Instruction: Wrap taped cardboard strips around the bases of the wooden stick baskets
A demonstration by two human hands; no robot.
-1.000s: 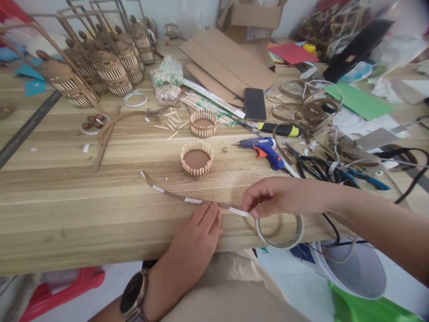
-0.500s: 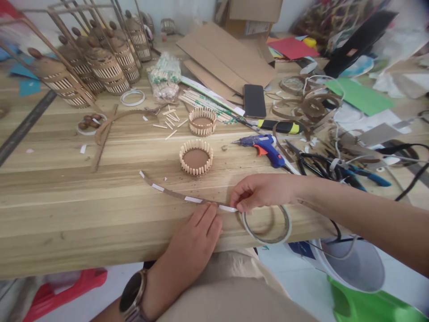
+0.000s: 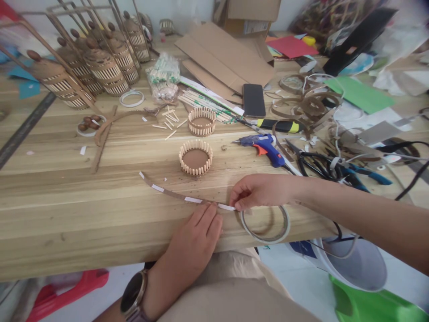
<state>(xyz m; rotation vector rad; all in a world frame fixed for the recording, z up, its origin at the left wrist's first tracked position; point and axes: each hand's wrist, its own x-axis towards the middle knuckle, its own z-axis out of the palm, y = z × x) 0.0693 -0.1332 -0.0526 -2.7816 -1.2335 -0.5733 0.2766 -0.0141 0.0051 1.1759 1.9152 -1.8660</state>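
Right hand (image 3: 257, 192), pinching white tape (image 3: 226, 207), has shifted closer to left hand (image 3: 197, 237), flat, fingers together on brown strip (image 3: 174, 194) lying on table (image 3: 100, 219); tape roll (image 3: 287, 226) follows, bringing tape nearer those fingers.

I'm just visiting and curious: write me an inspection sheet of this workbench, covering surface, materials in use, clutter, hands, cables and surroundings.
Surface: wooden tabletop, scattered with scraps.
Materials in use: curved brown strip bearing white tape pieces; tape roll near its right end.
Clutter: hot-glue gun, smartphone, blue-handled pliers, two round stick-walled trays.
Hands: left hand rests against the strip; right hand pinches at its right end.
Cables: black cable, far right.
Surroundings: bucket below the table edge; cardboard box behind.
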